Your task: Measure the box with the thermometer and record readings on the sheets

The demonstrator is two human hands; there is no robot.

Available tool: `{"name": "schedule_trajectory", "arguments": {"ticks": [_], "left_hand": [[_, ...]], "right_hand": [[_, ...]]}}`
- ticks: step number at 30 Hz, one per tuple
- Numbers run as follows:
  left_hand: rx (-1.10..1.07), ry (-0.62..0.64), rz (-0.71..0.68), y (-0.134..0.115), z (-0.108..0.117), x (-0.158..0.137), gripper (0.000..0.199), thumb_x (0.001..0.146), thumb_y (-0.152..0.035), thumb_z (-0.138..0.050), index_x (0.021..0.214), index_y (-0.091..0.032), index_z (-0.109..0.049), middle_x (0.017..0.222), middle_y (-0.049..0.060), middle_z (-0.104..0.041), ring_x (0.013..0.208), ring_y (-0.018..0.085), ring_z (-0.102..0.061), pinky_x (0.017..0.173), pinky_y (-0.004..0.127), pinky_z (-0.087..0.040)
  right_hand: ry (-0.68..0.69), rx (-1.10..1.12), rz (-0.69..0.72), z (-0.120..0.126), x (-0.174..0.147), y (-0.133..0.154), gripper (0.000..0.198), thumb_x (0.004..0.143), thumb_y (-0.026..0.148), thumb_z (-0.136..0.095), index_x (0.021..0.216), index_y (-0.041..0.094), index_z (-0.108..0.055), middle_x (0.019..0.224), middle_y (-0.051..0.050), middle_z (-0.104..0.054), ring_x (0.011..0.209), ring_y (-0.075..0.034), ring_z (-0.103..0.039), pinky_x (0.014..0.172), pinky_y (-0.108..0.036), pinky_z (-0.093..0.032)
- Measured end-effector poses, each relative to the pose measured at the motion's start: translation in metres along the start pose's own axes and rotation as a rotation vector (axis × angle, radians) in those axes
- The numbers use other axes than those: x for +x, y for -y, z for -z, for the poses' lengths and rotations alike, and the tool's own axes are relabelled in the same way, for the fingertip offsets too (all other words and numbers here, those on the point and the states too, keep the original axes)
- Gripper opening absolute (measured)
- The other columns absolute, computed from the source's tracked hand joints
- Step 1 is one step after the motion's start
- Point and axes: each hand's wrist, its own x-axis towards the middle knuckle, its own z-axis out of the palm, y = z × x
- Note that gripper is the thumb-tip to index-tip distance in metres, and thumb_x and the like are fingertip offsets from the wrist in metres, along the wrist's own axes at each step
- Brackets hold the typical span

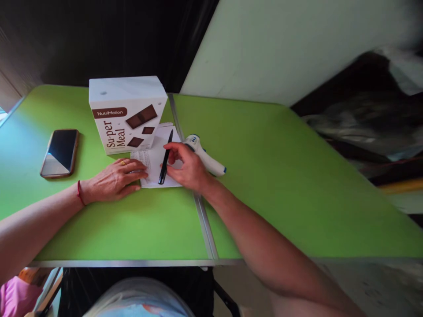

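Green tabletop (pixel 284 189) carried one closed box (pixel 127 118), inside hidden, on which I read "NutriMotion Su-per Meal"; right hand (pixel 190 166) pinched a pen (pixel 164 167), left hand (pixel 114 179), unclenched, touched paper (pixel 154 169).

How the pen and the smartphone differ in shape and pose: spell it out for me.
The pen is long and slim; the smartphone is a broad, flat rectangle. The pen is held in the right hand over the paper, while the smartphone lies on the green table, touched by neither hand. Both are longer than wide and largely dark.
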Motion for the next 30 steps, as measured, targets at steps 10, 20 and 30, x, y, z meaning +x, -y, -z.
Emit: {"name": "schedule_trajectory", "arguments": {"ticks": [10, 20, 30], "left_hand": [[0.017, 0.039, -0.011, 0.000, -0.004, -0.001, 0.035, 0.114, -0.036, -0.045, 0.130, -0.017, -0.069, 0.133, 0.017, -0.070, 0.123, 0.031, -0.068, 0.105, 0.046, -0.052], [-0.021, 0.071, 0.039, -0.005, 0.002, 0.001, 0.035, 0.113, -0.037, -0.046, 0.131, -0.018, -0.070, 0.132, 0.017, -0.070, 0.121, 0.031, -0.068, 0.105, 0.047, -0.053], [-0.044, 0.090, 0.071, -0.008, 0.002, 0.003, 0.030, 0.110, -0.034, -0.053, 0.130, -0.019, -0.070, 0.133, 0.016, -0.070, 0.123, 0.030, -0.067, 0.107, 0.046, -0.051]], "right_hand": [[-0.158, 0.390, -0.213, -0.021, -0.019, 0.038, 0.029, 0.094, 0.047, -0.053, 0.106, 0.025, -0.067, 0.083, -0.002, -0.071, 0.077, -0.020, -0.069, 0.077, -0.039, -0.060], [-0.072, 0.171, -0.295, -0.028, -0.015, 0.022, 0.012, 0.076, 0.035, -0.067, 0.072, 0.025, -0.062, 0.063, 0.002, -0.064, 0.059, -0.016, -0.058, 0.059, -0.030, -0.051], [-0.009, 0.091, -0.259, -0.029, -0.018, 0.020, 0.023, 0.084, 0.044, -0.069, 0.073, 0.025, -0.062, 0.066, 0.001, -0.068, 0.062, -0.017, -0.058, 0.062, -0.030, -0.051]]}}
